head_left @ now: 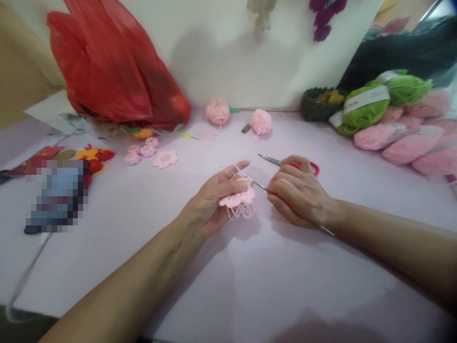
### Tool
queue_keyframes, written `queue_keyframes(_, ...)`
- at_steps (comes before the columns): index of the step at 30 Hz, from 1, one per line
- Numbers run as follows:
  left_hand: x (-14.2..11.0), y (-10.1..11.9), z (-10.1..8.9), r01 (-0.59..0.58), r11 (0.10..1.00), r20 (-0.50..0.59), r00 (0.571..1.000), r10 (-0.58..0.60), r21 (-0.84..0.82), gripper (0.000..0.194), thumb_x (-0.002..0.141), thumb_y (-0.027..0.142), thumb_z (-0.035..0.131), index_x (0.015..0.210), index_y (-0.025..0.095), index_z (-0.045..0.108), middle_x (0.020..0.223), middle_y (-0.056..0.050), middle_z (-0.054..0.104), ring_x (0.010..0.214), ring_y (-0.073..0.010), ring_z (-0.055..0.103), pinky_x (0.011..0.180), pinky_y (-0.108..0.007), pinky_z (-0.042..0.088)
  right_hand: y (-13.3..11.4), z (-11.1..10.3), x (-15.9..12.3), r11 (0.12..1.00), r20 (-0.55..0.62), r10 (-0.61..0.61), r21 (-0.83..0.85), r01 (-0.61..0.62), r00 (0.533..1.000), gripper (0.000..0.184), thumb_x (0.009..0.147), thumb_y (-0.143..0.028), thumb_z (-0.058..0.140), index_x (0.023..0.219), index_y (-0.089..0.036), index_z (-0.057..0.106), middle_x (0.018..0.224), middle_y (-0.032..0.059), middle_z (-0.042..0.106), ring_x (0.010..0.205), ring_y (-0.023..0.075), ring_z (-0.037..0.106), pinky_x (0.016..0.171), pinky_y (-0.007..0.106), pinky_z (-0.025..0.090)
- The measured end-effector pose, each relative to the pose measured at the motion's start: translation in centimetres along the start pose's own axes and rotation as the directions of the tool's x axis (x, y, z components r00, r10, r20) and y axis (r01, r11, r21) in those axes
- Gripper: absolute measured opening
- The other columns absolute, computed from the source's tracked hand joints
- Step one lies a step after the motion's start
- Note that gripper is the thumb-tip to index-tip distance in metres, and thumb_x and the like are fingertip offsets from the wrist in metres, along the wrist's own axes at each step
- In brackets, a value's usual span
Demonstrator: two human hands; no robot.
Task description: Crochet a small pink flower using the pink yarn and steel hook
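Pinched between the thumb and fingers of my left hand (217, 197) is a pink crocheted piece (236, 197), scalloped at its edge, with loose loops of yarn hanging below. A strand runs over the raised index finger towards a small pink yarn ball (262, 122) at the back. My right hand (298, 193) is closed around a thin metal crochet hook (260, 185). The hook's tip meets the top of the crocheted piece, and its other end sticks out below my right wrist. Scissors (270, 160) with red handles lie just behind my right hand, partly covered by it.
Another pink yarn ball (217, 112) sits by the wall. Left are a pink crocheted flower (165, 159), a red plastic bag (117, 71) and a blurred-out device (57, 195) on a white cable. Right are a dark green basket (316, 105), green yarn skeins (366, 107) and pink skeins (410, 145).
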State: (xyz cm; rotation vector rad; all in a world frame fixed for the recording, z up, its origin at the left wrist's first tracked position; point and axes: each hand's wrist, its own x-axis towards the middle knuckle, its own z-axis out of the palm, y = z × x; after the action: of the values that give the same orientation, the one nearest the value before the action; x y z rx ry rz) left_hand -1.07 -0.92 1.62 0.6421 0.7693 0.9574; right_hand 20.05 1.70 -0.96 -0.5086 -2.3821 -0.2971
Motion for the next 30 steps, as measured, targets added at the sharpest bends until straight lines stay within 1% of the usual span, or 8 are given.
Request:
queue_keyframes(2, 0.0, 0.2, -0.1, -0.005, 1.0, -0.008, 1.0, 0.005, 0.015, 0.061, 0.078, 0.006, 0.072, 0.135, 0.009, 0.052, 0.058, 0.009, 0.043, 0.05, -0.003, 0.039, 0.055, -0.016, 0.037, 0.0, 0.0, -0.1, 1.0, 0.002, 0.002, 0.009, -0.002, 1.0, 0.014, 0.097, -0.019, 0.047, 0.083, -0.019, 0.051, 0.069, 0.0014, 0.061, 0.066, 0.0165, 0.049, 0.091, 0.045, 0.04)
queue_keyframes(10, -0.2, 0.8, -0.4, 0.023, 0.999, -0.04, 0.999, -0.022, 0.026, 0.062, 0.072, 0.006, 0.071, 0.132, 0.007, 0.056, 0.059, 0.006, 0.049, 0.051, -0.0062, 0.045, 0.054, -0.019, 0.038, 0.1, -0.1, -0.2, 0.996, 0.039, 0.018, 0.086, -0.022, 0.999, 0.012, 0.096, -0.019, 0.045, 0.085, -0.02, 0.05, 0.072, 0.0011, 0.059, 0.068, 0.0169, 0.049, 0.092, 0.045, 0.04)
queue_keyframes(13, -0.2, 1.1, -0.8, 0.047, 0.999, -0.044, 0.998, -0.046, 0.023, 0.056, 0.071, 0.006, 0.065, 0.128, 0.009, 0.062, 0.063, 0.002, 0.055, 0.053, -0.0074, 0.047, 0.053, -0.02, 0.038, 0.2, -0.4, 0.0, 0.962, 0.093, 0.002, 0.27, -0.027, 0.996, 0.012, 0.097, -0.018, 0.042, 0.088, -0.021, 0.048, 0.074, 0.0009, 0.055, 0.069, 0.0166, 0.048, 0.087, 0.042, 0.042)
queue_keyframes(16, 0.0, 1.0, -1.2, 0.051, 0.998, -0.019, 0.999, -0.051, 0.037, 0.056, 0.068, 0.007, 0.061, 0.124, 0.011, 0.067, 0.071, -0.001, 0.06, 0.056, -0.0089, 0.051, 0.054, -0.022, 0.039, 0.2, -0.5, 0.2, 0.879, 0.11, 0.01, 0.472, -0.062, 0.994, 0.014, 0.098, -0.016, 0.039, 0.088, -0.021, 0.047, 0.076, 0.0007, 0.053, 0.072, 0.016, 0.047, 0.083, 0.038, 0.044)
queue_keyframes(18, 0.0, 0.7, -1.1, 0.047, 0.996, 0.009, 0.999, -0.048, 0.081, 0.054, 0.069, 0.01, 0.062, 0.123, 0.013, 0.068, 0.071, -0.001, 0.06, 0.057, -0.0092, 0.051, 0.054, -0.022, 0.039, 0.0, -0.4, 0.2, 0.844, 0.1, 0.049, 0.527, -0.095, 0.994, 0.017, 0.098, -0.014, 0.038, 0.087, -0.021, 0.047, 0.076, 0.0001, 0.053, 0.071, 0.015, 0.047, 0.084, 0.038, 0.043)
queue_keyframes(24, 0.1, -0.5, -0.6, -0.04, 0.964, 0.056, 0.998, 0.026, 0.263, 0.054, 0.078, 0.016, 0.073, 0.131, 0.019, 0.06, 0.068, 0.006, 0.051, 0.057, -0.0062, 0.048, 0.055, -0.021, 0.038, -0.4, -0.3, 0.1, 0.845, 0.136, 0.174, 0.488, -0.218, 0.975, 0.019, 0.1, -0.014, 0.037, 0.087, -0.019, 0.049, 0.076, 0.0006, 0.056, 0.072, 0.0146, 0.049, 0.081, 0.037, 0.04)
queue_keyframes(27, 0.1, -0.9, -0.4, -0.114, 0.923, 0.076, 0.993, 0.092, 0.367, 0.059, 0.082, 0.02, 0.072, 0.138, 0.019, 0.052, 0.074, 0.005, 0.054, 0.062, -0.0074, 0.052, 0.057, -0.022, 0.039, -0.4, -0.2, 0.0, 0.852, 0.148, 0.174, 0.474, -0.224, 0.974, 0.02, 0.101, -0.016, 0.035, 0.087, -0.018, 0.05, 0.077, 0.001, 0.057, 0.072, 0.0147, 0.051, 0.081, 0.038, 0.04)
queue_keyframes(30, 0.1, -1.4, 0.1, -0.182, 0.866, 0.044, 0.982, 0.183, 0.465, 0.065, 0.082, 0.019, 0.071, 0.143, 0.017, 0.046, 0.076, 0.005, 0.057, 0.065, -0.0086, 0.054, 0.06, -0.023, 0.041, -0.5, 0.1, -0.1, 0.906, 0.169, 0.173, 0.36, -0.224, 0.97, 0.022, 0.101, -0.018, 0.034, 0.086, -0.018, 0.05, 0.076, 0.001, 0.056, 0.071, 0.0152, 0.05, 0.082, 0.04, 0.039)
